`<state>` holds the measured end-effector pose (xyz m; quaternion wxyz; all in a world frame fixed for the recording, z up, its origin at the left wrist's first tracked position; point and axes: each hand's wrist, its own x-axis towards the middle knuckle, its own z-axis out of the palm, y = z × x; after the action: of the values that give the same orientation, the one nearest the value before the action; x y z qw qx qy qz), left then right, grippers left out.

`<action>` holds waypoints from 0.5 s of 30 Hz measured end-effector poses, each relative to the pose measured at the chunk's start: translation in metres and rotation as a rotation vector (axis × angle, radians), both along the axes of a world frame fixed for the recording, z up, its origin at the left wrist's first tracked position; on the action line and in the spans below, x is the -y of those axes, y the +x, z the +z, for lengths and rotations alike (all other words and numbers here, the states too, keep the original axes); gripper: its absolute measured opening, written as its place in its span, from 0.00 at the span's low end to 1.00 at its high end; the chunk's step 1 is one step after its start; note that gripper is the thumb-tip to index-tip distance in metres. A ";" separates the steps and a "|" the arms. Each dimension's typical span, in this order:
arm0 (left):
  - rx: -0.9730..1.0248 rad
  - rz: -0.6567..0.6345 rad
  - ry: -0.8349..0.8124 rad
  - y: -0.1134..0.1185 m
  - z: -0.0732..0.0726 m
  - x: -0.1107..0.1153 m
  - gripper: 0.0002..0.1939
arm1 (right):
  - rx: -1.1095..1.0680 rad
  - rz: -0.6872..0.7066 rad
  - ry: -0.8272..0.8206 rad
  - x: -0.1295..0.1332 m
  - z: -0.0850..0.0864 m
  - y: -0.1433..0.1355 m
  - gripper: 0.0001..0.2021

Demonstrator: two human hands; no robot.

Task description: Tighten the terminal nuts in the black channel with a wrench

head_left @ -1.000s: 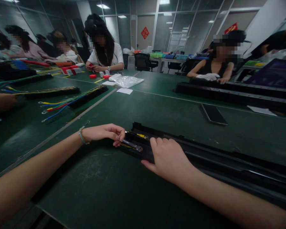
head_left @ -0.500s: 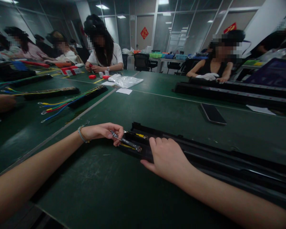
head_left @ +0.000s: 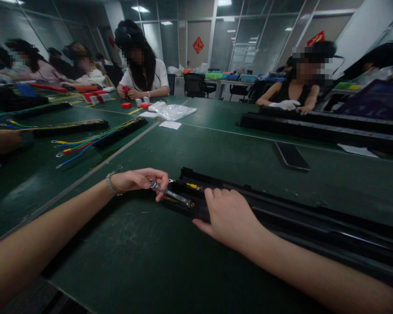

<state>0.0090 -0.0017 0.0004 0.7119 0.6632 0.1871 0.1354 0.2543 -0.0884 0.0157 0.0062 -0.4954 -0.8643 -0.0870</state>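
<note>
My left hand (head_left: 143, 181) is closed around the open end of a combination wrench (head_left: 175, 197). The wrench's ring end sits over a small brass-coloured fastener (head_left: 191, 204) near the left end of a long black rail-like housing (head_left: 288, 214). My right hand (head_left: 231, 213) is wrapped over that housing just to the right of the fastener, its thumb along the near side; the fingertips' far side is hidden. Behind the wrench, a yellow-sleeved cable lug (head_left: 192, 186) lies inside the housing, and another yellow wire shows under the wrench.
A phone (head_left: 292, 155) lies beyond the housing. Wire bundles with ring terminals (head_left: 75, 150) rest at the left. Further back are a clear plastic bag (head_left: 175, 111), red and white parts (head_left: 146, 104) and more black housings (head_left: 314, 126). Several co-workers sit around the tables.
The wrench has turned slightly about its ring end, its face now showing more, and my left hand has shifted a little to the left. My right hand stays in place.
</note>
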 end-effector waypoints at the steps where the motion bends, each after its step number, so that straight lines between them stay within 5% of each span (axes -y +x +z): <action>1: -0.006 -0.004 0.004 0.000 0.001 0.001 0.15 | 0.003 0.001 0.003 0.000 0.000 0.000 0.24; 15: 0.032 0.027 -0.048 -0.001 -0.001 0.000 0.17 | 0.030 -0.006 -0.022 -0.001 0.002 0.000 0.24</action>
<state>0.0076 -0.0016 -0.0003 0.7287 0.6410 0.1877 0.1510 0.2547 -0.0876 0.0179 -0.0124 -0.4966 -0.8638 -0.0846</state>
